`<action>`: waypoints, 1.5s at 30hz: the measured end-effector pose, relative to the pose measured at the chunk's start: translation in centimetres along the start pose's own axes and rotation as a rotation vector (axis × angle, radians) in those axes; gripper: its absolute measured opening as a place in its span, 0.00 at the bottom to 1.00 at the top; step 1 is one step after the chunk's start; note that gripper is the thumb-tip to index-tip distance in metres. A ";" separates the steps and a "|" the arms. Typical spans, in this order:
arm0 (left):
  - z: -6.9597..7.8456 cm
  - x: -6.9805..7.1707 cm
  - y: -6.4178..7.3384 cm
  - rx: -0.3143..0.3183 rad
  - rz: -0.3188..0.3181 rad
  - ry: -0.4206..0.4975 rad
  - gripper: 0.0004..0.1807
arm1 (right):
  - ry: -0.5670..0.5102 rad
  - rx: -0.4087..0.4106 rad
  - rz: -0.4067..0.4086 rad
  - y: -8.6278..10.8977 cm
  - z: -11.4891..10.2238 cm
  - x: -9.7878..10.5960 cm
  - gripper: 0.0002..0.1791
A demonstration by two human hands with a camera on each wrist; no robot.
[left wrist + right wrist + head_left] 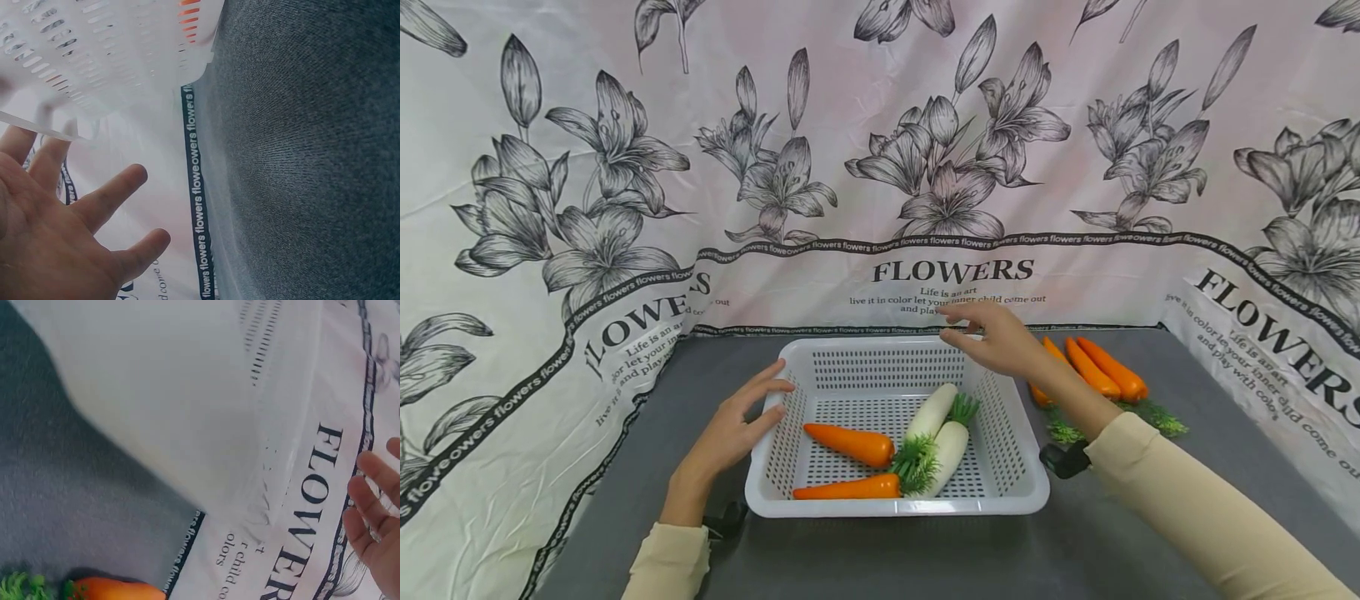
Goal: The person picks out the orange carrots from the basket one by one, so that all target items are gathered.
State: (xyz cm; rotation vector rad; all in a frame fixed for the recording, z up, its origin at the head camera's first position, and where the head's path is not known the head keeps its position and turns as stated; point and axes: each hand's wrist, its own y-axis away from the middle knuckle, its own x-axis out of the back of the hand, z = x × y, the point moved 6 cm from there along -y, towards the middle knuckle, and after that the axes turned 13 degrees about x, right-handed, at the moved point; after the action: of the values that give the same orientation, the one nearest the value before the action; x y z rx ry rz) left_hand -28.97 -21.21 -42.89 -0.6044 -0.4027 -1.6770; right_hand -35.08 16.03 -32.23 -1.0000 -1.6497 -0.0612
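Spreading your left hand [737, 425] wide at the left rim of the white basket [895, 507], fingertips overlapping the edge; can't tell how firm the contact is. Right hand [1000, 337] hangs over the far right corner, fingers loose, nothing in it; looks off the rim in the right wrist view.

Basket sits mid-bench, upright. If you shift it, take both side walls and push evenly; one-sided force would likely twist it. Go gently: two orange carrots [850, 444] lie loose on the left and near side, two white radishes [951, 454] right of them, greens bunched between. Probably smooth, so they may roll.

Mind your right forearm: it passes over the carrots on the bench [1093, 371], just right of the basket. Lift that wrist to avoid brushing them. Flowered cloth [820, 292] is close behind the far rim; don't snag it.
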 end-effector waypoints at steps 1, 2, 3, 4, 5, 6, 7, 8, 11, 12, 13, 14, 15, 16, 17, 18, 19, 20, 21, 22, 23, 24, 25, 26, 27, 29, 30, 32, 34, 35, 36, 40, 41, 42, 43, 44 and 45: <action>0.0 0.0 0.0 -0.002 0.002 0.000 0.20 | 0.000 0.016 -0.013 -0.2 -0.3 -0.2 0.25; 0.0 0.1 0.0 -0.004 0.004 -0.001 0.20 | 0.000 0.030 -0.024 -0.4 -0.6 -0.4 0.25; 0.0 0.1 0.0 -0.006 0.006 -0.003 0.20 | -0.005 0.042 -0.030 -0.6 -0.9 -0.5 0.25; 0.0 0.1 0.0 -0.006 0.007 -0.002 0.20 | -0.011 0.056 -0.036 -0.8 -1.2 -0.6 0.25; 0.0 0.1 0.1 -0.005 0.007 -0.004 0.20 | -0.015 0.065 -0.041 -1.0 -1.4 -0.8 0.25; 0.0 0.1 0.1 -0.004 0.006 -0.008 0.20 | -0.022 0.076 -0.045 -1.1 -1.7 -1.0 0.25; 0.0 0.1 0.1 -0.003 0.005 -0.010 0.20 | -0.028 0.083 -0.050 -1.3 -1.9 -1.2 0.24; 0.1 0.1 0.2 -0.003 0.003 -0.008 0.20 | -0.032 0.085 -0.055 -1.5 -2.1 -1.4 0.24; 0.2 0.0 0.2 -0.004 0.001 -0.003 0.21 | -0.047 0.089 -0.078 -1.8 -2.7 -2.2 0.24; 0.2 0.0 0.2 -0.005 0.002 -0.003 0.21 | -0.053 0.091 -0.085 -1.9 -3.0 -2.5 0.24; 0.2 0.0 0.2 -0.005 0.003 -0.002 0.20 | -0.060 0.088 -0.094 -2.0 -3.2 -2.8 0.24; 0.3 0.0 0.2 -0.006 0.003 0.000 0.20 | -0.071 0.091 -0.101 -2.1 -3.5 -3.1 0.24; 0.3 0.0 0.2 -0.006 0.004 -0.002 0.20 | -0.082 0.099 -0.109 -2.2 -3.7 -3.3 0.24; 0.2 0.0 0.1 -0.005 0.003 -0.004 0.20 | -0.092 0.110 -0.118 -2.3 -4.0 -3.7 0.23; 0.2 0.0 0.1 -0.004 0.003 -0.004 0.20 | -0.106 0.117 -0.128 -2.4 -4.2 -4.0 0.23; 0.1 0.0 0.1 -0.002 0.002 -0.003 0.20 | -0.117 0.124 -0.139 -2.5 -4.4 -4.3 0.23; 0.1 0.0 0.1 -0.001 0.001 -0.001 0.20 | -0.128 0.133 -0.153 -2.6 -4.6 -4.7 0.22; 0.1 0.0 0.1 -0.001 -0.001 0.001 0.21 | -0.138 0.143 -0.169 -2.6 -4.7 -5.1 0.22; 0.1 0.0 0.1 0.000 -0.001 0.001 0.21 | -0.151 0.151 -0.190 -2.7 -4.9 -5.5 0.22; 0.0 0.0 0.1 0.000 -0.002 0.000 0.21 | -0.160 0.156 -0.214 -2.7 -5.0 -6.0 0.23; 0.0 0.0 0.1 0.001 -0.002 0.002 0.21 | -0.173 0.162 -0.241 -2.8 -5.2 -6.4 0.23; 0.1 0.0 0.1 0.001 -0.003 0.002 0.21 | -0.183 0.168 -0.268 -2.8 -5.3 -6.9 0.23; 0.1 0.0 0.1 0.001 -0.002 0.002 0.21 | -0.191 0.174 -0.296 -2.8 -5.4 -7.4 0.24; 0.1 0.0 0.1 0.002 -0.001 0.000 0.21 | -0.202 0.181 -0.324 -2.8 -5.5 -7.9 0.24; 0.1 0.0 0.1 0.003 0.000 -0.002 0.21 | -0.209 0.190 -0.350 -2.8 -5.6 -8.4 0.24; 0.1 0.0 0.1 0.005 0.001 -0.002 0.21 | -0.208 0.207 -0.396 -2.7 -5.8 -9.2 0.25; 0.1 0.0 0.1 0.005 0.001 -0.001 0.21 | -0.204 0.223 -0.414 -2.7 -6.0 -9.7 0.25; 0.1 0.0 0.1 0.004 0.001 0.001 0.21 | -0.203 0.242 -0.453 -2.7 -6.1 -10.6 0.25; 0.0 0.0 0.1 0.007 -0.001 0.003 0.21 | -0.197 0.239 -0.495 -2.5 -6.1 -11.4 0.25; 0.0 0.0 0.1 0.007 -0.001 0.004 0.21 | -0.198 0.232 -0.516 -2.4 -6.0 -11.8 0.26; 0.0 0.0 0.1 0.008 -0.001 0.005 0.20 | -0.200 0.223 -0.537 -2.3 -6.0 -12.1 0.26; -0.2 -0.1 0.0 0.013 0.001 0.007 0.20 | -0.197 0.189 -0.613 -1.9 -6.2 -13.3 0.27; -0.2 -0.1 0.0 0.014 0.002 0.009 0.20 | -0.195 0.182 -0.632 -1.9 -6.2 -13.6 0.27; -0.2 -0.1 -0.1 0.016 0.003 0.009 0.20 | -0.194 0.176 -0.650 -1.8 -6.3 -13.9 0.28; -0.2 -0.1 -0.1 0.016 0.004 0.008 0.20 | -0.196 0.170 -0.669 -1.7 -6.3 -14.2 0.29; -0.2 -0.1 -0.1 0.017 0.004 0.006 0.20 | -0.198 0.164 -0.687 -1.6 -6.4 -14.5 0.30; -0.2 0.0 -0.1 0.017 0.005 0.005 0.20 | -0.194 0.152 -0.704 -1.5 -6.3 -14.8 0.31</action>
State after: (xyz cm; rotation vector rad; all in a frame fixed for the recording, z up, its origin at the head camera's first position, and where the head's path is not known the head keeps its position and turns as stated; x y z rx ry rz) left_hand -29.06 -21.26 -43.04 -0.5884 -0.4107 -1.6686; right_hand -31.32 3.31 -41.55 -0.2798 -2.0842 -0.3103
